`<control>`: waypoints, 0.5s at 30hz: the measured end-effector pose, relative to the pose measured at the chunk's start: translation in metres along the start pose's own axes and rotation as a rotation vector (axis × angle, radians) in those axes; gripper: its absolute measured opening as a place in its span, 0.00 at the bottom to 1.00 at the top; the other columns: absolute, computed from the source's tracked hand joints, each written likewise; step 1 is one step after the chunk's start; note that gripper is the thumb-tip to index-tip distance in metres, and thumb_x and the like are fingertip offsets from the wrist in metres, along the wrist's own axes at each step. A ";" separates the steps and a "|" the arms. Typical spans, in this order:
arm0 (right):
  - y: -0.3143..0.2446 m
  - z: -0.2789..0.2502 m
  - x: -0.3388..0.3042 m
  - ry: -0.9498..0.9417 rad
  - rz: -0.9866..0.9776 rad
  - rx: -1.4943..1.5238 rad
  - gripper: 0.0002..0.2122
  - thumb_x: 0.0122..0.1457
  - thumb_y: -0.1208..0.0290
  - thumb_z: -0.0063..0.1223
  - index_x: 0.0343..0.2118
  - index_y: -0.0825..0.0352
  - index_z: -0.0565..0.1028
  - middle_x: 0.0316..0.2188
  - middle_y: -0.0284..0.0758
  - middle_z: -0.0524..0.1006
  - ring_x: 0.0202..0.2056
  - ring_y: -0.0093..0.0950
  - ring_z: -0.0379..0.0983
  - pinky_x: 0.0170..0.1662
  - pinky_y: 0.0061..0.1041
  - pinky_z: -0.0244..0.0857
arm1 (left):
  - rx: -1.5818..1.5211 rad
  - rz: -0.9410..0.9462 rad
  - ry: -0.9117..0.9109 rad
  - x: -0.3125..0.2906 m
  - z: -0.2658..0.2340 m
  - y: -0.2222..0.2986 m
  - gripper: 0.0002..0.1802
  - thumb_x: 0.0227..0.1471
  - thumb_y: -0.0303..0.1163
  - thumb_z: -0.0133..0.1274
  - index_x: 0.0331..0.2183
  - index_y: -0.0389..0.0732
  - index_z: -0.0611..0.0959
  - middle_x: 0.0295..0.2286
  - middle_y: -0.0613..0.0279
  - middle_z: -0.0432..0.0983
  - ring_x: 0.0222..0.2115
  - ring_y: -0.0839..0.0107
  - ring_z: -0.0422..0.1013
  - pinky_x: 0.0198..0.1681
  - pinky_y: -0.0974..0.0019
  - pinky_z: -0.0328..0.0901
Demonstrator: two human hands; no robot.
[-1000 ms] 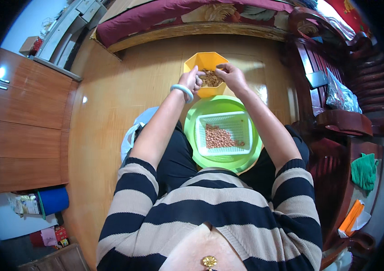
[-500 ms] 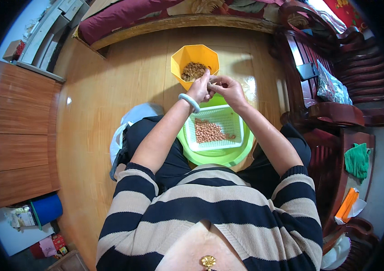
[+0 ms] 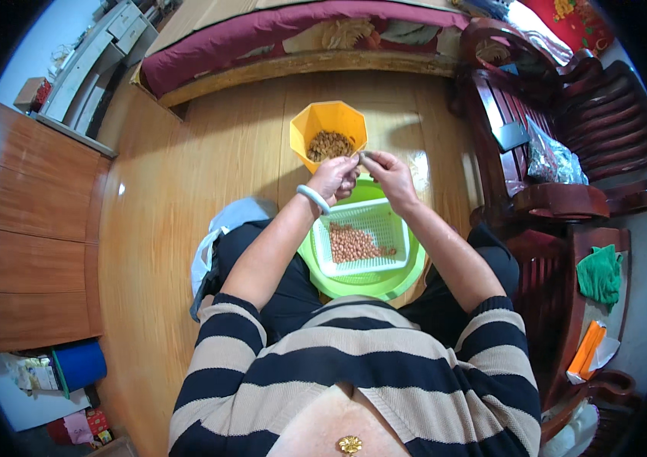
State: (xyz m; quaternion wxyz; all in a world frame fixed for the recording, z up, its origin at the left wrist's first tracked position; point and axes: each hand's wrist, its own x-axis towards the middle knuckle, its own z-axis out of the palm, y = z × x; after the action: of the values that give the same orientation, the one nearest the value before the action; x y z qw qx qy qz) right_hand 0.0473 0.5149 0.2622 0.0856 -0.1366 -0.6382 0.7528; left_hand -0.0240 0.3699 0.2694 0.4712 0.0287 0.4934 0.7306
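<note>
Over the near side of a yellow eight-sided bin [image 3: 310, 126], my two hands meet fingertip to fingertip. My left hand [image 3: 331, 181], with a pale bangle [image 3: 313, 198] at the wrist, is closed in a pinch. My right hand [image 3: 390, 181] pinches from the other side. Between them is a small greyish-tan thing that looks like a peanut pod [image 3: 362, 157], mostly covered by the fingers. Brown peanut shells [image 3: 329, 145] lie in the bin. Below my hands, a white slotted basket [image 3: 393, 222] holds many pinkish shelled peanuts [image 3: 350, 242]. The basket rests in a light-green basin [image 3: 384, 288] between my legs.
A bed with a wooden frame [image 3: 323, 67] spans the far side. Dark red wooden seats [image 3: 559, 202] stand on the right, bearing a plastic bag [image 3: 556, 156] and a green cloth [image 3: 600, 276]. Brown cabinets [image 3: 30, 255] line the left. A whitish bag [image 3: 205, 247] lies beside my left leg.
My fingers have shifted from an overlapping grip to fingertips meeting on the small pod, with the left thumb lowered. The whole view has tilted, so everything sits lower in the picture.
</note>
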 end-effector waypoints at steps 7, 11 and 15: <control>0.026 -0.005 -0.005 -0.009 -0.033 -0.178 0.12 0.57 0.67 0.51 0.40 0.69 0.76 0.31 0.31 0.77 0.29 0.17 0.67 0.31 0.18 0.63 | 0.010 -0.025 0.012 0.004 0.002 -0.019 0.11 0.56 0.40 0.46 0.25 0.46 0.73 0.15 0.70 0.66 0.08 0.83 0.56 0.08 0.79 0.48; 0.034 0.003 -0.008 0.080 -0.360 -0.569 0.06 0.55 0.72 0.50 0.27 0.70 0.74 0.23 0.38 0.72 0.26 0.30 0.69 0.31 0.29 0.63 | 0.093 -0.104 -0.015 -0.001 0.001 -0.024 0.20 0.56 0.51 0.41 0.21 0.48 0.71 0.13 0.72 0.62 0.07 0.82 0.52 0.08 0.78 0.43; 0.027 0.011 -0.008 0.024 -0.472 -0.588 0.05 0.51 0.74 0.52 0.22 0.70 0.73 0.21 0.41 0.70 0.27 0.38 0.68 0.33 0.34 0.63 | 0.097 -0.169 -0.075 0.001 -0.007 -0.023 0.24 0.56 0.56 0.37 0.21 0.49 0.71 0.13 0.71 0.62 0.07 0.82 0.53 0.09 0.79 0.43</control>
State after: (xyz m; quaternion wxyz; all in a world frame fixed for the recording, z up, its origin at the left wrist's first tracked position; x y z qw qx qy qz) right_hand 0.0532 0.4976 0.2384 0.2211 -0.0132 -0.8400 0.4953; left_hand -0.0133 0.3669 0.2484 0.5474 0.0372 0.5109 0.6618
